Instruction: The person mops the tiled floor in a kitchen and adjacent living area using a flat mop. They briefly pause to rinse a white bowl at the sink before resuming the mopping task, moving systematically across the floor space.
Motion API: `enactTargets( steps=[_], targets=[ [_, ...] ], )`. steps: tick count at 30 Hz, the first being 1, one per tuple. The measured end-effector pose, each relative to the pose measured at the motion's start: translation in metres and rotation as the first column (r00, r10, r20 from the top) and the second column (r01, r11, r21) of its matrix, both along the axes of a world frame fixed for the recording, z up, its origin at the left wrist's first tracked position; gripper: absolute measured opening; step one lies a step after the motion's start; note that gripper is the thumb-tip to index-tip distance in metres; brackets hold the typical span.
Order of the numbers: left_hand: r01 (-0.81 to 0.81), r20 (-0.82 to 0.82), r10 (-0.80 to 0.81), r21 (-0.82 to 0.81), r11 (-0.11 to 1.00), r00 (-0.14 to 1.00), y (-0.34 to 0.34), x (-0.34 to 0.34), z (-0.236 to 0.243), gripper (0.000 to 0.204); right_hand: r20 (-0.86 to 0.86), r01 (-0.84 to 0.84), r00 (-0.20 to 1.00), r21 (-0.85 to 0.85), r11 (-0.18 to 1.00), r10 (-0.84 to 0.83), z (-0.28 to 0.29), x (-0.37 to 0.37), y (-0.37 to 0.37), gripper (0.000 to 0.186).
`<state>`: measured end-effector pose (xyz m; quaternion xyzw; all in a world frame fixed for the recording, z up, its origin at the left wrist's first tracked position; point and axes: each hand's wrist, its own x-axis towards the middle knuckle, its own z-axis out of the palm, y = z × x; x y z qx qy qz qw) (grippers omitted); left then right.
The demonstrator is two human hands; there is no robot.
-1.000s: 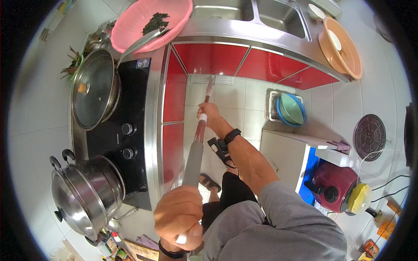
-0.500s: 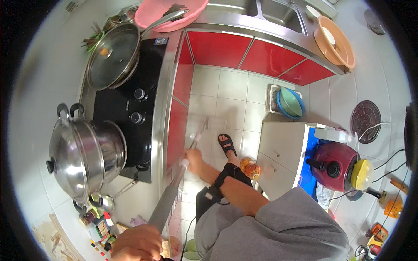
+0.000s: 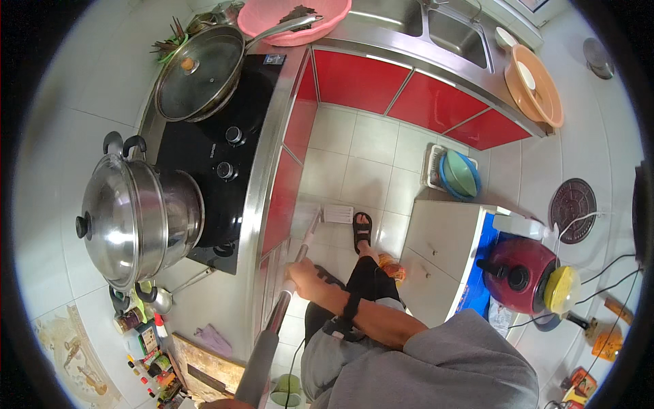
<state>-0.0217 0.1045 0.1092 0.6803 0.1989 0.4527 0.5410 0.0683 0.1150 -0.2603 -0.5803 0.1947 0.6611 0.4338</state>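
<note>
A long-handled flat mop slants from the lower edge up to the floor. Its pale rectangular head lies on the tiles beside the red cabinets, near my sandalled foot. My right hand is wrapped round the pale middle of the pole. Only a sliver of my left hand shows at the lower edge, at the thick grey upper end of the pole; its fingers are mostly cut off.
At left, a hob bears a lidded pan and a steel steamer pot. A white cabinet stands right, carrying a dark red air fryer. Stacked basins and an orange-filled bottle sit on the floor.
The mop head, blurred before, now shows plainly on the floor, farther right. My left hand has dropped mostly out of view. A second sandalled foot has come into sight behind my right hand.
</note>
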Motion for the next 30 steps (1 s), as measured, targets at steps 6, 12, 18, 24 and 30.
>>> enactTargets(
  steps=[6,12,18,24,30],
  targets=[
    [-0.088,-0.038,0.089,0.037,0.995,0.995,0.005,0.051,-0.03,0.012,0.289,-0.208,0.94,0.059,0.976,0.183,-0.054,0.084,0.055,0.025],
    [0.031,-0.292,0.001,0.104,0.994,0.956,0.043,0.136,-0.054,0.02,0.621,-0.75,0.584,0.165,0.641,0.523,-0.132,0.186,0.13,0.034],
    [-0.126,-0.137,0.131,0.042,0.991,0.982,0.085,0.206,-0.088,0.013,0.088,-0.055,0.996,0.474,0.879,0.015,-0.092,0.229,0.194,0.006],
    [-0.309,0.024,0.309,0.153,0.939,0.951,0.114,0.235,-0.096,0.028,0.021,0.245,0.966,0.243,0.938,-0.258,-0.096,0.224,0.219,0.018],
    [-0.347,0.039,0.347,-0.006,0.938,0.937,0.129,0.2,-0.079,0.03,0.009,0.271,0.961,0.144,0.952,-0.275,-0.059,0.225,0.177,0.027]
  ],
)
